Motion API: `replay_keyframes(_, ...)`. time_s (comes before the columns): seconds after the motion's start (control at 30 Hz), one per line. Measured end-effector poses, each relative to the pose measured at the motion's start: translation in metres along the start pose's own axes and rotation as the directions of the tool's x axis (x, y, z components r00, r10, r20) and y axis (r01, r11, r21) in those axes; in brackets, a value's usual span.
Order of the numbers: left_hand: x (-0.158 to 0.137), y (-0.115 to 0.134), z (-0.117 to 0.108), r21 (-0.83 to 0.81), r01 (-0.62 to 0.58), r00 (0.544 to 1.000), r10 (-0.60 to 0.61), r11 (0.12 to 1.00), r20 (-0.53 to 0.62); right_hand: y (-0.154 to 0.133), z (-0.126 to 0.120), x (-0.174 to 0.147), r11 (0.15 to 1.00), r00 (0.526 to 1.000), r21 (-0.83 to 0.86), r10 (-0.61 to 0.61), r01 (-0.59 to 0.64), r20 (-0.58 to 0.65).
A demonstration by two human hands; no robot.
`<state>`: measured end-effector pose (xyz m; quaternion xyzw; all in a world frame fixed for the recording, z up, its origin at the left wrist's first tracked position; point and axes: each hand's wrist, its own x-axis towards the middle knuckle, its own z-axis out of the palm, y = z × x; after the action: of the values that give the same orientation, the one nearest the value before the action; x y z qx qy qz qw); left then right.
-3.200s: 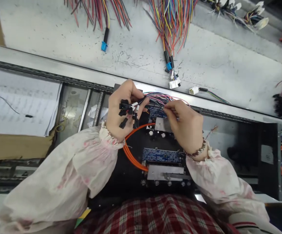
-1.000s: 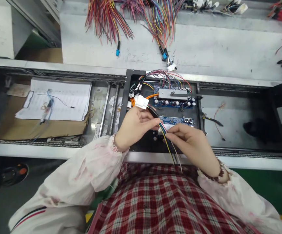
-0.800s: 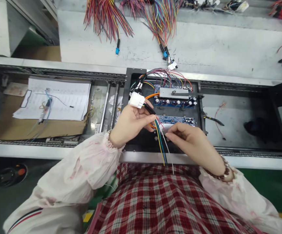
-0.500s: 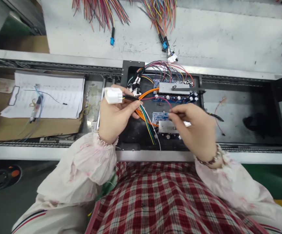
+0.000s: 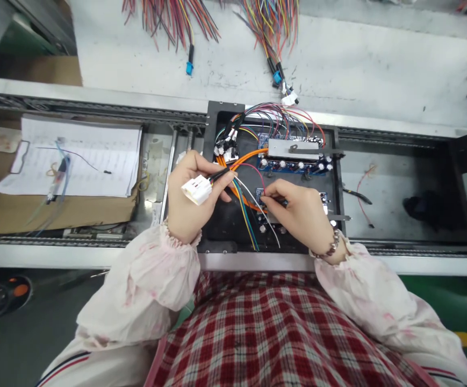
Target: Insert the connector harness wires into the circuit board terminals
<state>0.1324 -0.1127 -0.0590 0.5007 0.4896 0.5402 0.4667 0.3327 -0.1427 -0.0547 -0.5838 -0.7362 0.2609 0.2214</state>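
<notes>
My left hand (image 5: pixel 191 201) is closed on a wire harness whose white connector (image 5: pixel 196 189) sticks out over the palm. From its black sleeve (image 5: pixel 219 174) fan out yellow, blue, green and white wires. Between thumb and fingers of my right hand (image 5: pixel 295 212) is pinched the end of a red wire (image 5: pixel 253 167) from the same harness. Both hands are above a black metal case (image 5: pixel 221 231). Inside it, a blue circuit board (image 5: pixel 274 162) with a silver heatsink lies at the back; the second board (image 5: pixel 258 192) is mostly hidden by my right hand. Orange cables (image 5: pixel 243 159) curve beneath the harness.
Several small white connectors (image 5: pixel 229 148) are bunched in the case's back left. Printed sheets (image 5: pixel 84 161) on cardboard lie to the left. Wire bundles (image 5: pixel 177 21) hang over the back shelf (image 5: pixel 358 70). A metal rail (image 5: pixel 257 262) runs along the front.
My right hand has moved left toward my left hand with the red wire, which now bows upward. The white connector has tipped downward in my left hand.
</notes>
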Motion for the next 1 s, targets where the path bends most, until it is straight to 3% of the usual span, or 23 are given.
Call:
replay_keyframes(0.57,0.000,0.000,0.000,0.028,0.001,1.000,-0.001,1.000,0.024,-0.003,0.002,0.006,0.998,0.998,-0.012,0.064,-0.064,0.000)
replay_keyframes(0.73,0.000,0.003,0.001,0.016,0.005,1.000,-0.005,1.000,0.024,-0.003,-0.001,0.007,0.994,0.993,-0.076,0.086,-0.080,0.081)
replay_keyframes(0.9,0.000,0.003,0.001,0.021,0.009,1.000,-0.009,1.000,0.024,-0.014,-0.006,-0.003,0.980,1.000,-0.197,0.002,-0.005,-0.014)
replay_keyframes(1.0,0.000,0.002,0.000,0.020,-0.006,1.000,0.005,1.000,0.025,-0.019,-0.014,-0.012,0.971,0.997,-0.232,-0.036,0.051,0.069)
